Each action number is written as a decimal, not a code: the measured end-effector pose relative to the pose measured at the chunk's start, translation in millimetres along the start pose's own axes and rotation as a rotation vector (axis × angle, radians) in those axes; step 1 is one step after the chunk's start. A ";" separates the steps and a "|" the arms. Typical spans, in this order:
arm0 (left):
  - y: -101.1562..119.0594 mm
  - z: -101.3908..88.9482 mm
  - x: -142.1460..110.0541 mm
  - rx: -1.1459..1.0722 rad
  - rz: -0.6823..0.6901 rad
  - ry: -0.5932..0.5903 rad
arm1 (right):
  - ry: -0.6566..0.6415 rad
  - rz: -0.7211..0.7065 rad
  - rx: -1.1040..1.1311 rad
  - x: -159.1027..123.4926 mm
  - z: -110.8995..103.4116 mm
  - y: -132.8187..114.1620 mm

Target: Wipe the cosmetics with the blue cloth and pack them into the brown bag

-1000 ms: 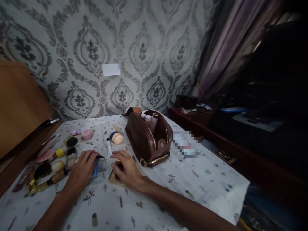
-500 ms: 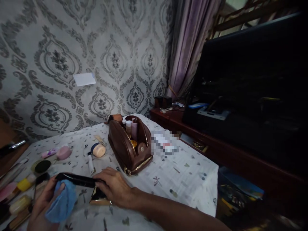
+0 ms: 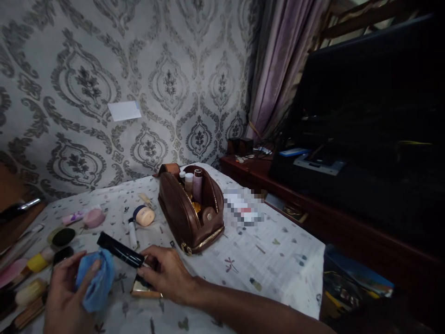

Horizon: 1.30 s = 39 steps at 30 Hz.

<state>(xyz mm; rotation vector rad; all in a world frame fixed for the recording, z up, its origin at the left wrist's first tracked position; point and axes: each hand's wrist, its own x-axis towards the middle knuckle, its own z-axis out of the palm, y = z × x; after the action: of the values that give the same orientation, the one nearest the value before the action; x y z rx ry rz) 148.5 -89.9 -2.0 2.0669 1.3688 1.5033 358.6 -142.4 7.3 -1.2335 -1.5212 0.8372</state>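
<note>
Black tube (image 3: 121, 250) tilted further in right hand (image 3: 170, 273); left hand (image 3: 67, 292) grips cloth (image 3: 97, 280)

I count: one blue cloth (image 3: 95, 280), one black tube (image 3: 121, 250), one brown bag (image 3: 177, 211), three capped bottles (image 3: 197, 186) in it, one white tube (image 3: 132, 233), one peach-and-navy jar (image 3: 144, 216), one wall paper slip (image 3: 124, 111).

The head view looks forward and down over the tabletop (image 3: 278, 260), facing the patterned wall (image 3: 139, 55) across the upper left.
</note>
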 end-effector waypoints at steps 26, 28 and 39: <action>20.2 -23.8 15.3 0.273 0.351 0.037 | -0.190 -0.032 0.227 -5.9 1.5 -1.1; 20.9 -26.9 19.0 0.289 0.221 0.071 | -0.194 -0.040 0.239 -5.5 1.3 -0.7; 15.9 -19.4 32.0 -0.347 -0.325 0.010 | -0.235 -0.001 0.253 -3.5 4.3 3.6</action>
<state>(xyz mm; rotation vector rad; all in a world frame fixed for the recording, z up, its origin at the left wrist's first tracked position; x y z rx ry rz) 141.8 -79.2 36.6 1.5479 1.2659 1.4852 355.6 -144.6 1.8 -0.9752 -1.5429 1.1676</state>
